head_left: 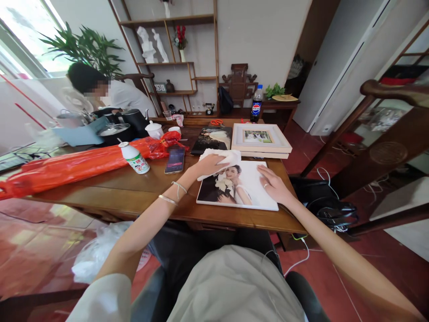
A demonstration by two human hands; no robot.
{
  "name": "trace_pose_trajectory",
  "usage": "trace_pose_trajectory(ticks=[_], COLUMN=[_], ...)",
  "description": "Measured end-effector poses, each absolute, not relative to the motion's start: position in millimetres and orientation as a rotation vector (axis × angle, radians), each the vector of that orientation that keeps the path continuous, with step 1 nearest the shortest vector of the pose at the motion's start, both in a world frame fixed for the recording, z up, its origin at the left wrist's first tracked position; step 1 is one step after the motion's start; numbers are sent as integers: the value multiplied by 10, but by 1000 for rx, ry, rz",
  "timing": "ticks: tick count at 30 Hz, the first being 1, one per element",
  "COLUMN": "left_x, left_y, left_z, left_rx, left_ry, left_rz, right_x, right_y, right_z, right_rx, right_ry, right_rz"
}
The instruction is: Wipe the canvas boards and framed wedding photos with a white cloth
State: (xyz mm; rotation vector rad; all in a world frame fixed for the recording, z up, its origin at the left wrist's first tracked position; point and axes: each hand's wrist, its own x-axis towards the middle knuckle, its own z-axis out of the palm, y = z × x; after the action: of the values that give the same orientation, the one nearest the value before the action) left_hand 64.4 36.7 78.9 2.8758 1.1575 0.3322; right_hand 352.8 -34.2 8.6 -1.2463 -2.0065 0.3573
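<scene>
A large photo print [248, 190] of a couple lies flat on the wooden table [134, 192] in front of me. My left hand [208, 164] presses a white cloth [224, 157] onto the print's upper left part, fingers closed over the cloth. My right hand [273, 183] lies flat and open on the print's right side, a ring on one finger. Behind the print stand a framed photo [259, 139] and a dark photo album [212, 138].
A phone [174, 161], a small white bottle [134, 157] and a long red plastic bag [73, 165] lie to the left. Kettles and cups stand farther back, where another person [110, 91] sits. A Pepsi bottle [256, 103] stands at the far edge. Black bag and cables on the floor at right.
</scene>
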Motion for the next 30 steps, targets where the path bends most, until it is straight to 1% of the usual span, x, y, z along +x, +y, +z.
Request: trace_pose_trajectory(ticks=[3,10,13,16,24,27,30], left_x=[685,729,730,736,802,829,850], left_y=[110,-1021,-1193,-998,19,178,124], left_z=[799,798,791,780,724,712,713], left_rx=[2931,2961,2947,2928,2883,2876,2927], left_ry=[1142,912,840,860,1133,1190,1151], left_rz=[271,250,268,274,410,428,355], right_x=[3527,3527,3531,3532,3527,3524,3520], right_y=[-340,-338,-331,-324,-334,-340,-343], right_z=[84,70,63,62,75,81,86], right_rx=[-1245,-1253,-1249,-1252,-1220,-1238,-1241], right_ry=[-2014,-2002,-2003,-2011,-2012,-2011,-2017], right_rz=[354,362,352,336,347,349,350])
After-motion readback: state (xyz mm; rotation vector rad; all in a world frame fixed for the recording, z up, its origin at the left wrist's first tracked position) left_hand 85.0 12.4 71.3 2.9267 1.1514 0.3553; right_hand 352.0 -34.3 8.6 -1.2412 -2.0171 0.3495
